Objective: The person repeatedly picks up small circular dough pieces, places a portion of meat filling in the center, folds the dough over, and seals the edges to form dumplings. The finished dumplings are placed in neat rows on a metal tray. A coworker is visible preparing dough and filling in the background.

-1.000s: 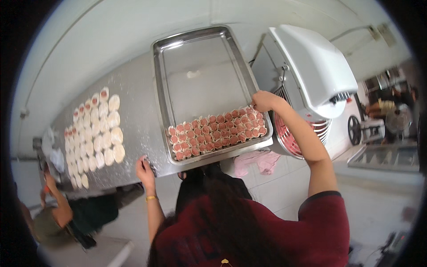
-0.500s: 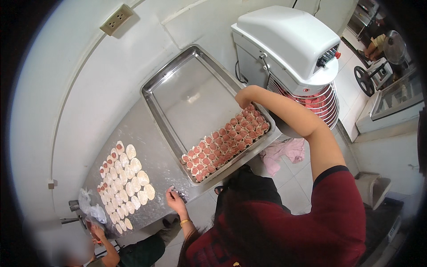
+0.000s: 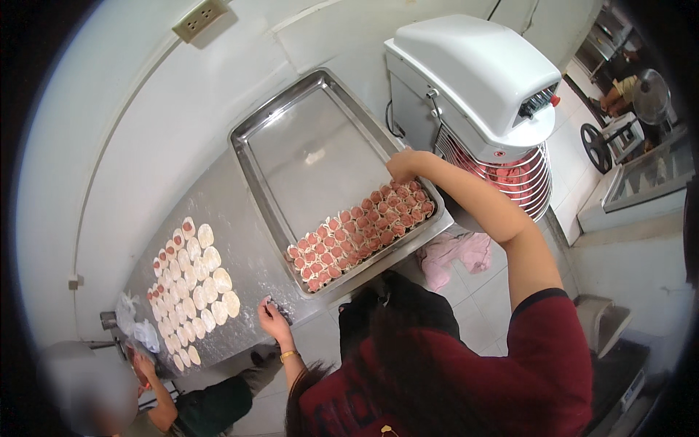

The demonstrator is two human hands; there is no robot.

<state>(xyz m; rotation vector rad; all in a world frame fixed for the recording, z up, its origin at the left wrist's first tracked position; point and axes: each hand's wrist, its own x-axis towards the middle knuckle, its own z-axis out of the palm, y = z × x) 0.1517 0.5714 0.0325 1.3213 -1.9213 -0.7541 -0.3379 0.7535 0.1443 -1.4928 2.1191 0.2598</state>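
Note:
My right hand [image 3: 405, 166] reaches over the far right side of a large steel tray [image 3: 256, 175], fingers bent down together at the end of the rows of dumplings [image 3: 360, 231]. These are round, open-topped, with pink filling in pale wrappers. What the fingertips hold, if anything, is hidden. Near the table's front edge, left of the tray, my left hand [image 3: 272, 320] is curled closed, with a small dark thing beside it that I cannot make out. Flat pale dough wrappers [image 3: 198, 297] lie in rows to its left, some in the farthest rows topped with filling balls.
A white dough mixer [image 3: 470, 80] with a wire guard stands beyond the tray, close to my right arm. Pink cloth [image 3: 457, 256] hangs below the tray's right side. At lower left, a co-worker's hand [image 3: 144, 365] is near plastic bags [image 3: 138, 328]. A wall borders the table's far side.
The view has shifted slightly. My right hand has come a little lower and nearer over the tray, by the end of the dumpling rows. My left hand stays near the table edge.

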